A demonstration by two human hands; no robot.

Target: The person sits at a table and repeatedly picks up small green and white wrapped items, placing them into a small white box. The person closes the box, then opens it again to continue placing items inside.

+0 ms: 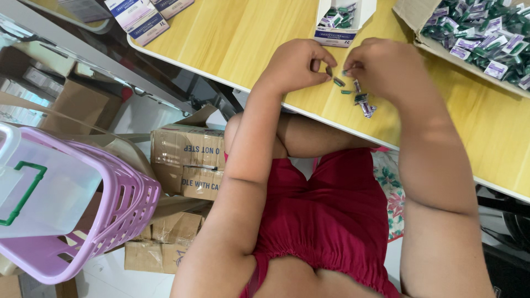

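Wooden tabletop (pixel 248 38) runs across the upper half of the frame, its white edge slanting down to the right; I sit at that edge, so both forearms reach up onto it from below.

Left hand (pixel 298 65), upper centre: fingers curled in, thumb and forefinger pinched narrow on a small dark piece (pixel 329 70), held just clear of the wood, seemingly so the other hand can meet it.

Right hand (pixel 381 67), just beside the left: fingertips closed on another small green piece (pixel 345 72). The two hands nearly touch at the tips. I cannot tell whether the two pieces are joined.

Loose pieces (pixel 361 99), green and purple, lie on the table directly under and below the right hand, within finger reach, near the table edge.

White carton (pixel 339 22) stands open at top centre, just beyond the hands, partly filled with the same pieces, its mouth turned toward me.

Brown box (pixel 408 14) at upper right holds a large heap of them, close to the right arm.

Pink basket (pixel 121 204) with a clear tub (pixel 61 187) sits at lower left; stacked cardboard cases (pixel 187 160) stand on the floor beside my knee, and more small cartons (pixel 141 19) lie at upper left.
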